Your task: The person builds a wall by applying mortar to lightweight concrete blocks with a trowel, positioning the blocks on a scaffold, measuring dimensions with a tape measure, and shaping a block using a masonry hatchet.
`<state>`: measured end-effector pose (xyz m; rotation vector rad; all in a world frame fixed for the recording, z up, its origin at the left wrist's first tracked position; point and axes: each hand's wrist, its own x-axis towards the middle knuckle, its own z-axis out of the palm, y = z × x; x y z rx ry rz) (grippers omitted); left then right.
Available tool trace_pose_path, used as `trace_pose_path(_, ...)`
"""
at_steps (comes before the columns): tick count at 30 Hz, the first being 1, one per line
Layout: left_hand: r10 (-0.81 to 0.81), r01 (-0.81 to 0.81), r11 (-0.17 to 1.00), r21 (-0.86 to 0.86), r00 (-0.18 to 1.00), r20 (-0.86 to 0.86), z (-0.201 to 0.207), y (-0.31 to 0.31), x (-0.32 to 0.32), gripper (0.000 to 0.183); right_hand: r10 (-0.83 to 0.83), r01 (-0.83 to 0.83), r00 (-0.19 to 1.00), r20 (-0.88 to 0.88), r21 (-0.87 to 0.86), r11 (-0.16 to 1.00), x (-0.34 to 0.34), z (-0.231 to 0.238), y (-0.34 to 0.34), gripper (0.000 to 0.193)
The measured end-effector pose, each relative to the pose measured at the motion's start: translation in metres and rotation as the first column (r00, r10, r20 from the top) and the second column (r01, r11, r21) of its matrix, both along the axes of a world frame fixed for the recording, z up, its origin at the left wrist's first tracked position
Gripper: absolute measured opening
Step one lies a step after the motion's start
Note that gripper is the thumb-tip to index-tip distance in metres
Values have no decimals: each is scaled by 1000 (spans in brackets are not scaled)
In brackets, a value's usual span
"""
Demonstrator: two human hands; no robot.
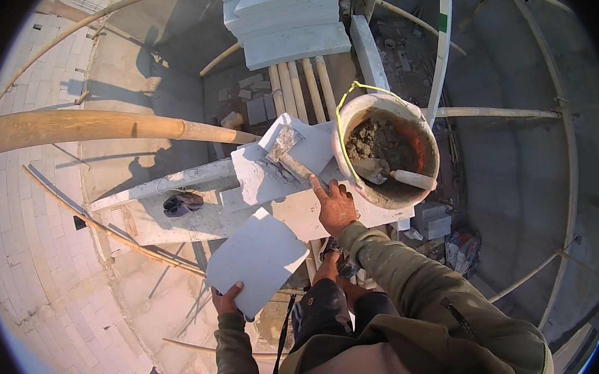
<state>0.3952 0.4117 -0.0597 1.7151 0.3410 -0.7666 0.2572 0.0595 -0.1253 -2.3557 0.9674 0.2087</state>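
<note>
My left hand [229,299] grips the lower left edge of a pale grey-white block piece [257,256], thumb on its broad face. The piece is held in the air in front of the plank and has an angled corner. My right hand [337,209] is at the handle end of a broad-headed hatchet [298,161], index finger along the handle and the other fingers curled. The hatchet's head rests on a broken white block [253,168]. Right beside this hand stands a bucket [353,187] of grey mortar [379,140]; a trowel [410,179] lies in it.
The bucket and broken block stand on a pale plank [156,221], with a dark crumpled item [182,203] at its left. White blocks [296,45] are stacked ahead on bamboo poles [306,89]. A thick bamboo pole [87,129] crosses at left; a pale upright [440,45] stands at right.
</note>
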Motion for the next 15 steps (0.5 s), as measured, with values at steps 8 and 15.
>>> trace_pose_path(8, -849, 612, 476, 632, 507, 148, 136, -37, 10, 86, -52, 166, 832, 552, -158, 973, -49, 124, -5, 31)
trace_pose_path(15, -949, 728, -120, 675, -283, 137, 126, -130, -43, 81, -43, -320, 780, -624, -457, 830, -129, -20, -131, 25)
